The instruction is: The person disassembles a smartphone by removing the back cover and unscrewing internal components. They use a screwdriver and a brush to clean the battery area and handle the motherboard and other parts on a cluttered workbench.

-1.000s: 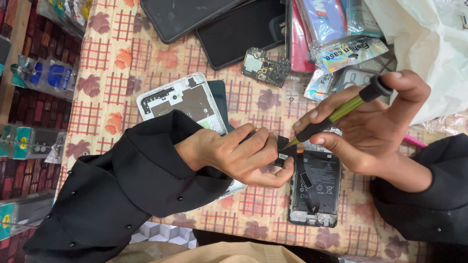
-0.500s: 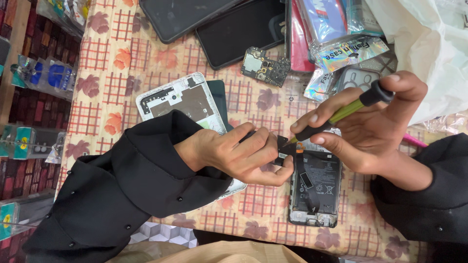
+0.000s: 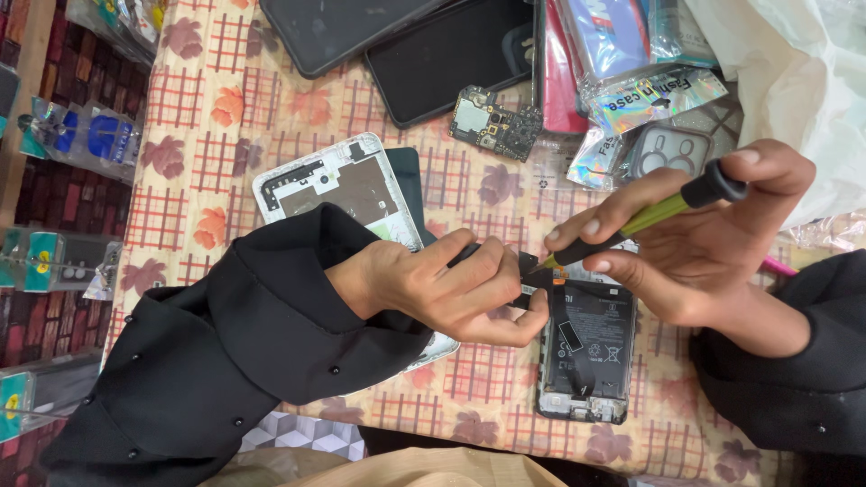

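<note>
Two hands over opened phone [image 3: 586,347]: right hand [image 3: 699,239] grips green screwdriver [image 3: 645,219], left hand [image 3: 451,289] pinches small black part [image 3: 528,271] on tabletop [image 3: 225,117].

A counter [image 3: 271,108] draped in a cream cloth with red grid lines and printed maroon and orange leaves fills most of the view under even, soft light. Along the far left runs a dark red-brown tiled floor [image 3: 54,207].

A tabletop [image 3: 225,117] under a checked cloth with leaf prints carries a white phone back cover [image 3: 329,185], a bare circuit board [image 3: 496,124], two dark phones [image 3: 446,54] lying face down, shiny packaged cases [image 3: 649,95] and a white plastic bag [image 3: 794,54].
</note>
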